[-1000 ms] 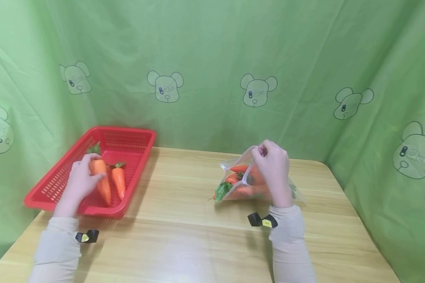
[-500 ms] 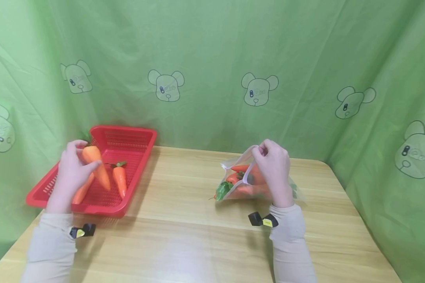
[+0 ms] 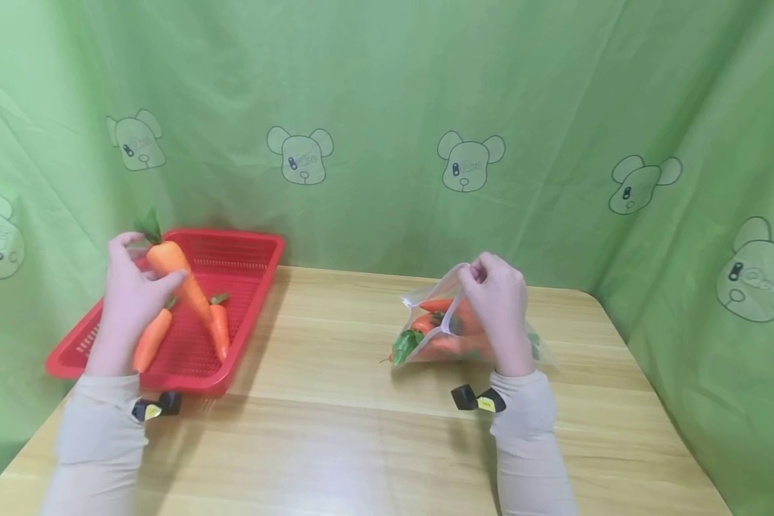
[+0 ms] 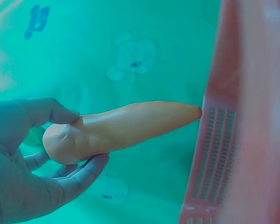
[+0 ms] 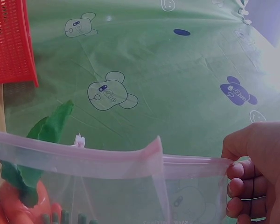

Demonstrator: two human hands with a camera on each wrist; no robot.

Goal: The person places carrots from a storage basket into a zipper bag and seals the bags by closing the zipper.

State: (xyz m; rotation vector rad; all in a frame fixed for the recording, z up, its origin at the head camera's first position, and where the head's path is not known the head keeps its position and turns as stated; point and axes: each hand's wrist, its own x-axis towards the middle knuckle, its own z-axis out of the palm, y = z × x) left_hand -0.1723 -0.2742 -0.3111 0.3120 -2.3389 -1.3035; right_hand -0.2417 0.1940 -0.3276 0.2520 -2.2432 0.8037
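My left hand [image 3: 132, 297] pinches a large carrot [image 3: 182, 276] near its leafy end and holds it above the red basket [image 3: 216, 385], its tip slanting down to the right. In the left wrist view, thumb and fingers lie on both sides of that carrot [image 4: 126, 130]. Two smaller carrots lie in the basket: one carrot [image 3: 153, 340] beside my left wrist, the other carrot [image 3: 221, 333] partly behind the held one. My right hand [image 3: 498, 308] pinches the upper edge of a clear zip bag [image 5: 126, 163]. Inside the bag are several orange vegetables with green leaves; its mouth gapes to the left.
A pale wooden table [image 3: 335, 430] carries the basket at the left and the bag at the right. Green curtains [image 3: 387, 86] with printed bear heads close off the back and sides. A black wrist camera [image 3: 477, 399] sits by the right cuff.
My left hand has lifted the large carrot up from the basket floor, tilting its leafy end upward and uncovering a smaller carrot. The right hand and the bag stay where they were.
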